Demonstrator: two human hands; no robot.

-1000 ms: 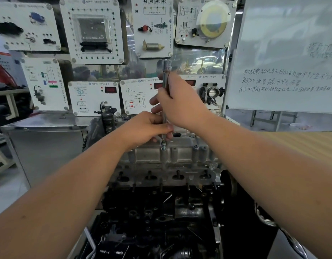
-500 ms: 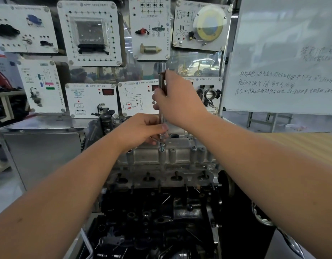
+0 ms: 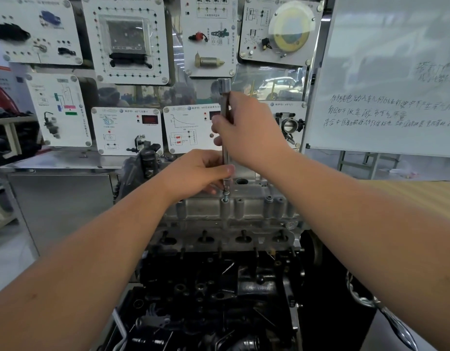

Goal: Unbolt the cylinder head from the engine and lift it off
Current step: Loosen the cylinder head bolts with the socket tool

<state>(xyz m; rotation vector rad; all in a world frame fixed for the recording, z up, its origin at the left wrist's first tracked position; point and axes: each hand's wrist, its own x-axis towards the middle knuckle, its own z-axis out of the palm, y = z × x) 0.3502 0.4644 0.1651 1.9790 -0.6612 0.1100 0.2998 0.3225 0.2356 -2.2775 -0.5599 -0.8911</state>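
Bolt (image 3: 226, 195) has risen; both hands grip the extension (image 3: 225, 138) above.

A silver-grey cylinder head (image 3: 234, 211) is seen above the black engine block (image 3: 219, 295), with white panels (image 3: 125, 130) and a white board (image 3: 391, 72) marked in dark handwriting.

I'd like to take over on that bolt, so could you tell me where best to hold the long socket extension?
Grip the socket extension on its bare upper shaft, coming from the right, since it stands upright and the left hand pinches its lower end.
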